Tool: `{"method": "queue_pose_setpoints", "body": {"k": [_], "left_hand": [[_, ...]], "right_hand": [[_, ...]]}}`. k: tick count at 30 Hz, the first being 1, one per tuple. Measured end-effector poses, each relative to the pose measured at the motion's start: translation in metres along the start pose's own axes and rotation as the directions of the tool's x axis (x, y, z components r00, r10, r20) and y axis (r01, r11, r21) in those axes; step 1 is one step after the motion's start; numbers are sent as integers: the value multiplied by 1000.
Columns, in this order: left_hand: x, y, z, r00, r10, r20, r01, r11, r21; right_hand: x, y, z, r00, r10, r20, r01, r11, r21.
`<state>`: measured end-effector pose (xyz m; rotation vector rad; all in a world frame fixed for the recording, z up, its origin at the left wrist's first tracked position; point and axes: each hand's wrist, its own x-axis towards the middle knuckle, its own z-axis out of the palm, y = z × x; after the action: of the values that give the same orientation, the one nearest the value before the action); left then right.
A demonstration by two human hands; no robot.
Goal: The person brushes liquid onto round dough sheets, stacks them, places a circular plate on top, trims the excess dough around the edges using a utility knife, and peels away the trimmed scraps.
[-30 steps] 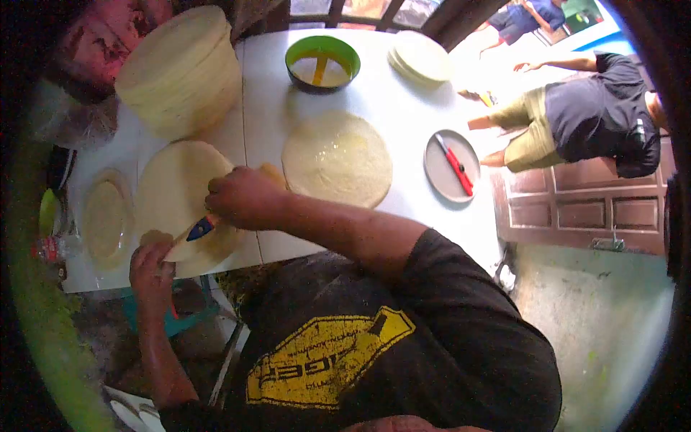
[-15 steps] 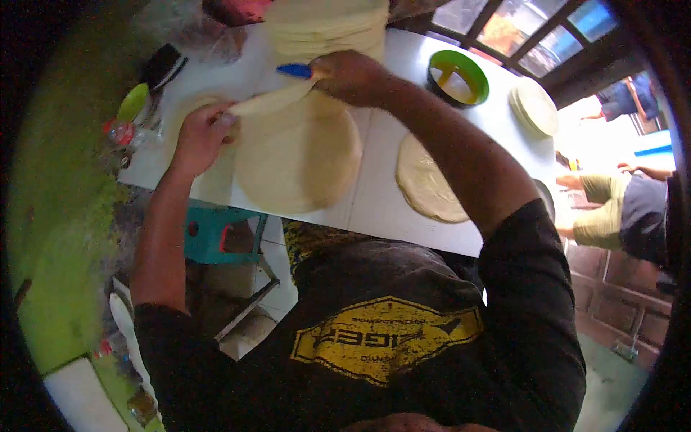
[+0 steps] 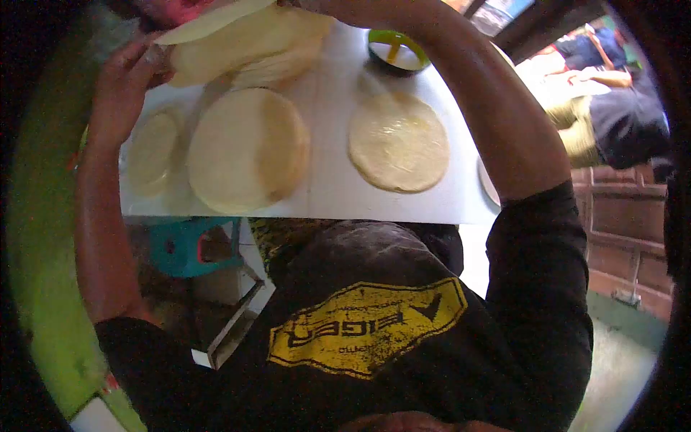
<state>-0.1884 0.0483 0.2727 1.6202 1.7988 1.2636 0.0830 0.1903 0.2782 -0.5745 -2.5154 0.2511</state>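
Observation:
A thin, pale dough sheet [image 3: 245,45] is stretched between my hands at the top left, above the white table [image 3: 331,194]. My left hand [image 3: 140,65] pinches its left edge. At the top edge of the view my right hand [image 3: 306,6] is partly cut off and blurred, near the sheet's right end; its fingers do not show clearly. Below the sheet lies a round pile of flat dough [image 3: 245,147]. To the right is a dough round [image 3: 398,142] with a glossy, yellowish top. A smaller oval dough piece [image 3: 155,153] lies at the left.
A green bowl [image 3: 419,63] with yellow liquid stands at the back. Part of a grey plate [image 3: 486,176] shows behind my right arm. A teal stool [image 3: 176,248] is under the table's front edge. Another person [image 3: 626,122] is at the right.
Both hands have risen toward the back left, carrying the dough sheet up off the pile. The view has shifted too. The blue-handled tool seen earlier at my right hand no longer shows.

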Motion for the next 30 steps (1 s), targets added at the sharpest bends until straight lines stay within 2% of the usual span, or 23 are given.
{"method": "queue_pose_setpoints", "body": {"k": [1, 3, 4, 5, 6, 7, 9, 10, 12, 13, 14, 15, 17, 19, 21, 22, 26, 30], "left_hand": [[4, -6, 7, 997, 25, 73, -28, 999, 34], [4, -18, 33, 989, 47, 141, -56, 996, 62], [6, -22, 56, 975, 11, 222, -1, 999, -43], [8, -21, 79, 953, -18, 303, 63, 988, -139], [9, -13, 101, 922, -91, 377, 157, 976, -148], [10, -3, 121, 879, -154, 451, 244, 958, -148], [23, -19, 163, 876, 31, 482, 91, 969, -228], [20, -8, 174, 872, 30, 488, 92, 970, -225], [12, 14, 198, 888, 103, 449, -94, 995, -41], [1, 9, 211, 885, 104, 454, -98, 994, -38], [-15, -12, 237, 858, 350, 376, -374, 927, -9], [-31, -28, 251, 756, 581, 302, -620, 783, 48], [-68, -35, 267, 709, 549, 443, -636, 769, 66], [-114, -63, 298, 741, 438, 509, -520, 854, 23], [-130, -79, 294, 745, 463, 481, -525, 851, -6], [-135, -83, 292, 747, 493, 446, -539, 842, -28], [-145, -88, 286, 736, 492, 466, -551, 834, -10], [-145, -89, 285, 731, 502, 463, -554, 832, -28]], "right_hand": [[-11, 2, -10, 1000, 19, 3, -19, 1000, -18], [-37, 0, -30, 931, 275, 238, -269, 961, -60], [-52, -2, -38, 860, 444, 253, -391, 891, -232], [-70, 26, -32, 909, 341, 241, -307, 937, -170], [-87, 59, -23, 945, 236, 226, -217, 970, -107], [-100, 69, -26, 945, 241, 221, -222, 969, -110], [-118, 87, -30, 839, 490, 238, -480, 871, -102], [-134, 93, -36, 836, 495, 237, -486, 869, -99], [-167, 102, -47, 820, 555, 139, -540, 831, -130], [-185, 95, -47, 819, 558, 134, -545, 829, -126], [-208, 89, -42, 796, 589, 138, -564, 805, -184], [-227, 77, -34, 777, 614, 137, -576, 782, -239], [-275, 70, -5, 779, 595, 197, -569, 803, -175], [-344, 65, 35, 860, 488, 150, -483, 873, -70], [-346, 51, 52, 849, 497, 180, -494, 867, -65], [-346, 43, 54, 886, 439, 148, -432, 898, -81], [-353, 29, 60, 924, 367, 107, -345, 921, -180], [-362, 29, 63, 930, 355, 99, -338, 928, -157]]}}
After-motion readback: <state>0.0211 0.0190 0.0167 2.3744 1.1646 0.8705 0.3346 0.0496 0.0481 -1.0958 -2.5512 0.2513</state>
